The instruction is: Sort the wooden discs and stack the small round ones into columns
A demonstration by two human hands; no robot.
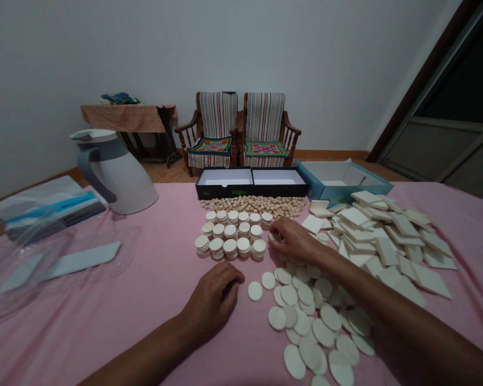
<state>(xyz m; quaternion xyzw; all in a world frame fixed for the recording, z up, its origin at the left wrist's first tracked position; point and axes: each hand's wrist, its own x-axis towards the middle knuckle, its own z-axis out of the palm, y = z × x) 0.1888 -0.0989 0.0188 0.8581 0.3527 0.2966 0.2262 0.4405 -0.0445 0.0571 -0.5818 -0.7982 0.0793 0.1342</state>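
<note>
Several short stacks of white round discs (230, 248) stand in three rows on the pink cloth. At the right end of the middle row, my right hand (295, 239) has its fingers closed around white discs (272, 236), largely hidden by the fingers. Below that arm spreads a heap of loose white discs (306, 321), partly covered by the forearm. My left hand (215, 295) rests on the cloth in front of the stacks, loosely curled, with a gap between thumb and fingers and nothing visible in it. A single disc (255, 291) lies just to its right.
Small wooden beads (257, 205) lie behind the stacks, before a black two-part box (225, 191). A blue box (346, 190) and a pile of white square tiles (386, 236) are on the right. Leftward stand a jug (124, 182), a blue-and-white packet (56, 214) and clear plastic packaging (124, 236).
</note>
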